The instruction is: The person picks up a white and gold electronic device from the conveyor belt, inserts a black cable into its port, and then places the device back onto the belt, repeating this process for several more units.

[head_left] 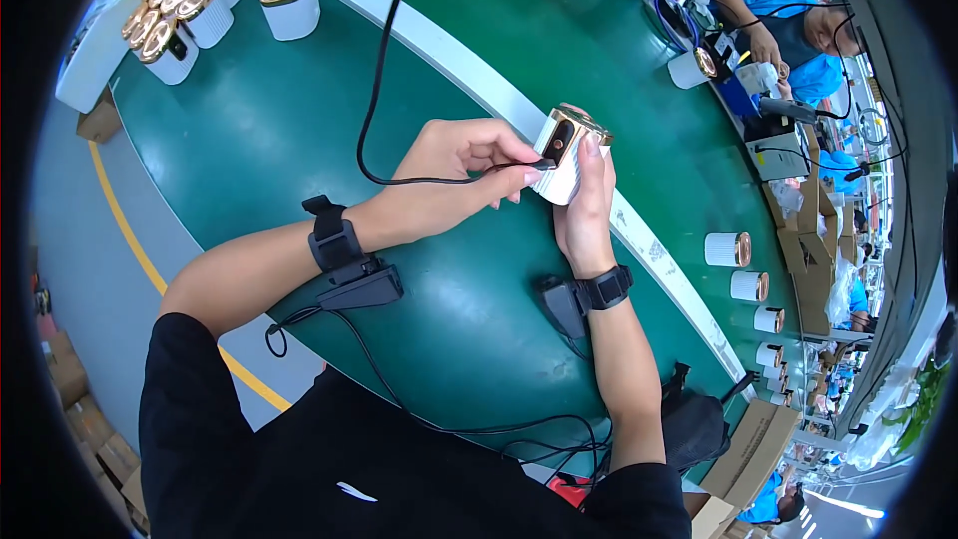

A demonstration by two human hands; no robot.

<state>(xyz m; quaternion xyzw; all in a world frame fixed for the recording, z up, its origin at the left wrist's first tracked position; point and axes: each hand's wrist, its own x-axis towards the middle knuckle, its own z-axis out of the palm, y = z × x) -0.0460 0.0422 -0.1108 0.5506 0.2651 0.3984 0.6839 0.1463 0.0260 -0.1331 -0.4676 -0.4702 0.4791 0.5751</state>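
Note:
My right hand (586, 205) grips a small white device with a gold top (565, 145), held tilted above the green table (299, 130). My left hand (454, 175) pinches the plug end of a black cable (379, 90) and presses it against the side of the device. The cable loops left and runs up and away across the table. Both wrists wear black straps with small boxes and trailing wires.
Several white, gold-topped devices (200, 0) cluster at the far left of the table, and more (743, 284) line the belt on the right. A person in blue (788, 10) works at the far right. Cardboard boxes (748, 449) stand at the lower right.

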